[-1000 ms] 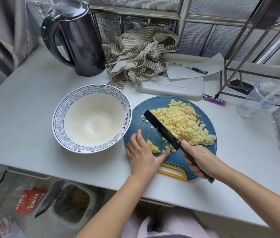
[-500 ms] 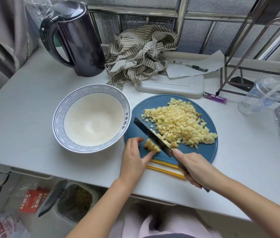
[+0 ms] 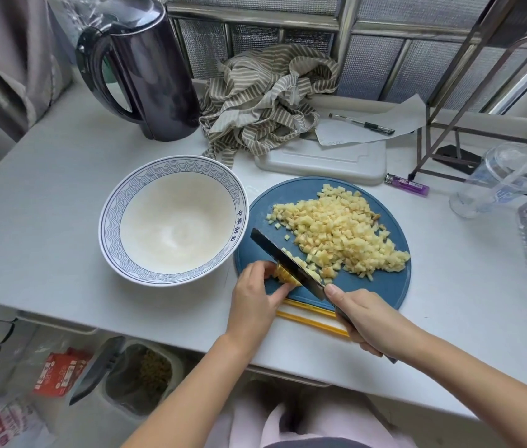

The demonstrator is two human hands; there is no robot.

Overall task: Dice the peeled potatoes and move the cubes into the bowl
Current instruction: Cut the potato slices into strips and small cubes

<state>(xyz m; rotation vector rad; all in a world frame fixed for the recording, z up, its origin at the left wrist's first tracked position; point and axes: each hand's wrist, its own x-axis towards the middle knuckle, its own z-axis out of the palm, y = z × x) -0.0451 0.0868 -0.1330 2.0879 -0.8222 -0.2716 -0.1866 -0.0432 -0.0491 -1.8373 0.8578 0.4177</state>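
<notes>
1. Counter [image 3: 45,189]: pale surface that carries every item below.
2. Kettle [image 3: 152,76]: dark, upright, upper left of the frame; not part of the task.
3. Bowl [image 3: 111,234]: white with a blue patterned rim, left of centre, just beside the cutting board. No cubes in it.
4. Left hand [image 3: 255,299]: lower centre. Fingers [image 3: 260,270] and thumb curl round a small potato piece, pinning it to the board.
5. Potato piece [image 3: 283,274]: yellow, already scored into slices, at the near left edge of the board, against the blade.
6. Knife [image 3: 284,260]: dark blade angled across the board, set against the potato piece.
7. Cubes [image 3: 343,234]: large heap of small dice, centre and right of the board, apart from the bowl.
8. Right hand [image 3: 368,318]: lower right of centre. Fingers wrap the knife handle, forefinger extended toward the blade.
9. Cutting board [image 3: 381,286]: round, blue, yellow handle at its near edge.
10. Lighter [image 3: 407,184] and plastic cup [image 3: 504,179]: right of the board, idle.
11. Progress, as judged: dicing is nearly finished, with only the one held piece uncut in view. The transfer to the bowl is not yet begun; the whole heap has to go across.
</notes>
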